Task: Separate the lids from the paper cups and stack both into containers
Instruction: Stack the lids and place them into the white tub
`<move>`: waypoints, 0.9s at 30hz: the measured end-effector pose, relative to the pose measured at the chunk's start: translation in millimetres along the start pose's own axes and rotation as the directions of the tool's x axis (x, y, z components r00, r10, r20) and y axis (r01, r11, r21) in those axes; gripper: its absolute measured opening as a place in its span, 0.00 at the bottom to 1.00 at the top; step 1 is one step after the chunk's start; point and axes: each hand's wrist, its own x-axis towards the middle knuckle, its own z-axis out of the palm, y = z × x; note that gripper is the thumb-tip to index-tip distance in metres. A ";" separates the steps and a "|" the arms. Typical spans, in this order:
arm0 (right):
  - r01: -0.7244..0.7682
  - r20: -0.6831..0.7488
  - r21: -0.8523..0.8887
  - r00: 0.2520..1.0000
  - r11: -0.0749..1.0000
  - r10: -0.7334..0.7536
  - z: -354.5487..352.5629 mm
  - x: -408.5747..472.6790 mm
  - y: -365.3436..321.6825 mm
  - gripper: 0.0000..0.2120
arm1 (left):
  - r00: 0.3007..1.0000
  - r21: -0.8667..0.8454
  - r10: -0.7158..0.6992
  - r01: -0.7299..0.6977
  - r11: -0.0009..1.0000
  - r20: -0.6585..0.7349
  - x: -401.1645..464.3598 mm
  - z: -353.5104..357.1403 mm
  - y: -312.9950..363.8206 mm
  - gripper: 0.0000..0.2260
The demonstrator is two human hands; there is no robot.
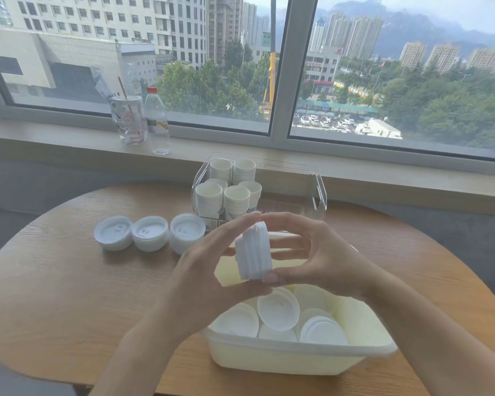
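Item held: a short stack of white lids [253,254], turned on edge, raised above the cream bin [292,358]. Left hand [209,270] cups the stack from the left side with fingers curled round its top and thumb under it; right hand [312,252] pinches the other side, fingertips at the top edge, thumb at the lower corner.

Cream bin, near edge of the round wooden table [69,281]: holds several leaning stacks of white lids [277,308].

Table, left of the hands: three low stacks of lids [150,232] in a row, touching or nearly so (the rightmost partly behind the left hand).

Clear container [312,181], far side of table: nested stacks of paper cups [209,195] in its left portion, mouths up.

Windowsill [355,164]: a clear plastic cup with a red straw [129,118], and just beside it a water bottle with a red cap [156,118].
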 end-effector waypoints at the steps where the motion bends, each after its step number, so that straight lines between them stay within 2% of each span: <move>1: 0.000 -0.014 -0.006 1.000 1.000 0.000 1.2 0.6 -0.3 0.37 | 1.000 -0.006 0.011 -0.011 1.000 -0.002 0.2 0.3 -0.4 0.40; 4: 0.010 -0.049 -0.024 0.999 1.000 -0.011 4.8 3.2 1.4 0.36 | 0.998 0.001 0.059 -0.059 0.998 -0.002 1.4 0.7 -2.1 0.37; 7: 0.005 -0.021 -0.071 1.000 0.997 -0.007 4.0 5.6 5.0 0.40 | 0.997 0.071 0.073 -0.073 0.995 -0.004 0.2 -1.0 -6.1 0.32; 9: -0.014 0.014 -0.216 1.000 0.976 0.017 -2.2 6.7 10.0 0.42 | 0.999 0.130 0.046 -0.042 0.991 -0.026 -2.9 -5.7 -11.3 0.32; 11: -0.042 0.081 -0.468 0.993 0.883 0.090 -9.9 9.0 15.4 0.42 | 0.999 0.171 0.015 -0.007 0.985 -0.043 -6.7 -12.8 -16.6 0.32; 13: -0.038 0.182 -0.700 0.956 0.713 0.230 -10.7 11.8 19.4 0.40 | 0.999 0.185 -0.006 0.013 0.983 -0.037 -10.1 -18.2 -20.6 0.32; 14: -0.012 0.229 -0.759 0.931 0.651 0.285 -8.4 13.3 24.4 0.40 | 0.999 0.181 -0.013 0.019 0.983 -0.035 -12.0 -19.6 -22.1 0.32; 16: 0.040 0.297 -0.807 0.889 0.589 0.347 -1.8 16.0 38.3 0.42 | 0.999 0.172 -0.024 0.030 0.985 -0.036 -15.1 -19.8 -23.1 0.33; 20: 0.099 0.344 -0.861 0.836 0.500 0.428 9.7 18.1 55.3 0.47 | 0.998 0.178 -0.048 0.054 0.983 -0.038 -20.0 -15.9 -22.9 0.34; 24: 0.162 0.350 -0.898 0.828 0.410 0.439 15.6 17.8 63.9 0.46 | 0.997 0.178 -0.068 0.072 0.981 -0.028 -21.2 -14.1 -22.7 0.34; 27: 0.140 0.329 -0.893 0.852 0.427 0.408 12.3 16.9 61.2 0.44 | 0.997 0.183 -0.076 0.079 0.980 -0.018 -20.1 -13.8 -21.9 0.36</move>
